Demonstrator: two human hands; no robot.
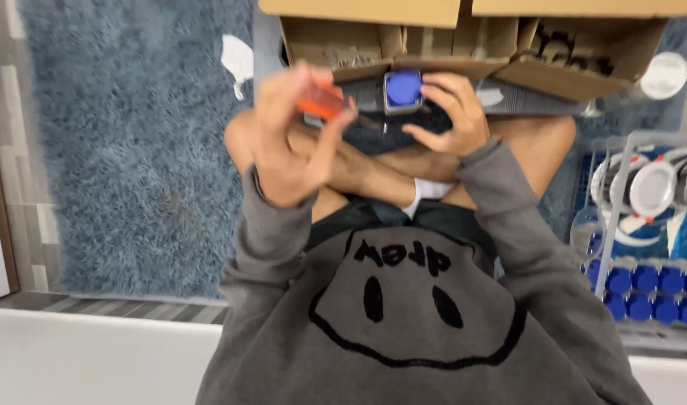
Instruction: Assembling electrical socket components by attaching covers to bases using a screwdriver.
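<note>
The left hand (pixel 287 142) is closed around a small orange plastic tool handle (pixel 321 99), which it holds up above the crossed legs; the picture is blurred there, so I cannot tell if a blade or a tip comes out of the handle. The right hand (pixel 450 112) grips a grey square part with a round blue cap (pixel 402 90) on top, the fingers curled over its right side, and keeps it on a dark flat piece (pixel 381 131) that lies on the lap. The orange handle is just beside the blue-capped part, to its left, and not touching it as far as I can see.

Behind the hands stands an open brown cardboard box (pixel 463 52) on a blue shaggy carpet (pixel 133 150). At the person's right side there is a wire basket (pixel 610 217) with white round fittings (pixel 651 187) and many more blue caps (pixel 651 289).

In my judgement, the part rests only on the legs, so it can slip or tilt if the tool presses from the side. A small piece falling into the long carpet would be difficult to find.
</note>
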